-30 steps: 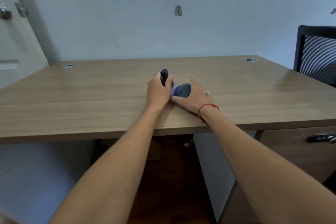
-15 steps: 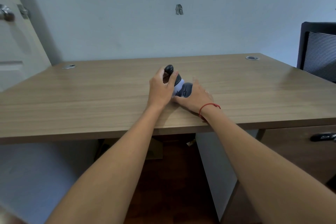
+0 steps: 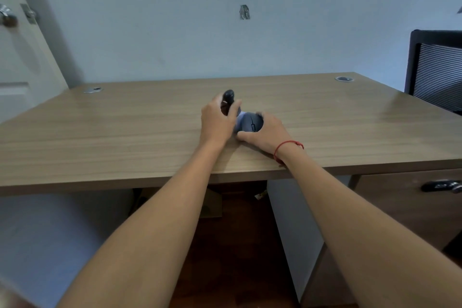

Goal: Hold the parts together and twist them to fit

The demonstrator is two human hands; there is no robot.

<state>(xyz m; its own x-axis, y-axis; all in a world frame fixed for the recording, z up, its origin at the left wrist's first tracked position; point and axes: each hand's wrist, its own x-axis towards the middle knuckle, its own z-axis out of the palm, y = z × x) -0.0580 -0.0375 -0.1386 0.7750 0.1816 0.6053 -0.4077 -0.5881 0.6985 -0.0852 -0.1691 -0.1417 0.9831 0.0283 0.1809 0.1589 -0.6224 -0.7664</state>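
Two hands meet mid-desk [image 3: 125,132]: the right hand [image 3: 265,135] curls round a grey mouse [image 3: 252,123] lying there, while just beyond, the left hand [image 3: 217,121] grips a dark cover [image 3: 228,97], tilted upright.

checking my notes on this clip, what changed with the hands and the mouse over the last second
The left hand lifted the dark cover piece it grips, tilting its far end up off the desk. The right hand, which lay over the mouse, drew back to hold it at the sides, so the scroll wheel shows. Both hands stayed mid-desk.
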